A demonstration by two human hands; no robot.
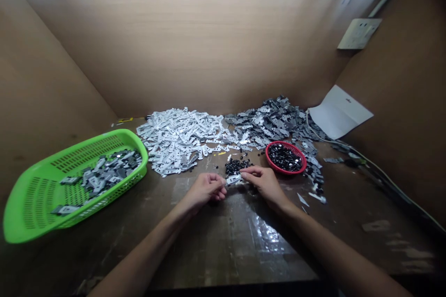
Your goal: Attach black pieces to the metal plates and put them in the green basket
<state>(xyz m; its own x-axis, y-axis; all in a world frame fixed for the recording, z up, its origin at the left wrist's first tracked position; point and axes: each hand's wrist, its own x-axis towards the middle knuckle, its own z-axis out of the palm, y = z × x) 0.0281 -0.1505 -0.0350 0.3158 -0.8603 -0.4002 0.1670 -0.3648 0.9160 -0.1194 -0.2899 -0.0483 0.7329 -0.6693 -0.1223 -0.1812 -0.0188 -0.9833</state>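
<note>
pale grey piece (234, 179), elongated, dark-marked

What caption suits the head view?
Left hand and right hand meet at a grey part between a green basket and red basket.

Both bare forearms come in from the lower edge of the view and slant inward, the left forearm (148, 246) from the lower left, the right forearm (336, 241) from the lower right. The left hand (208, 187) is curled, thumb and forefinger pinched, the other fingers folded in beneath. The right hand (265, 183) faces it just across a small gap, back upward, thumb and forefinger reaching toward the left fingertips; whether these two meet is too small to tell.
</note>
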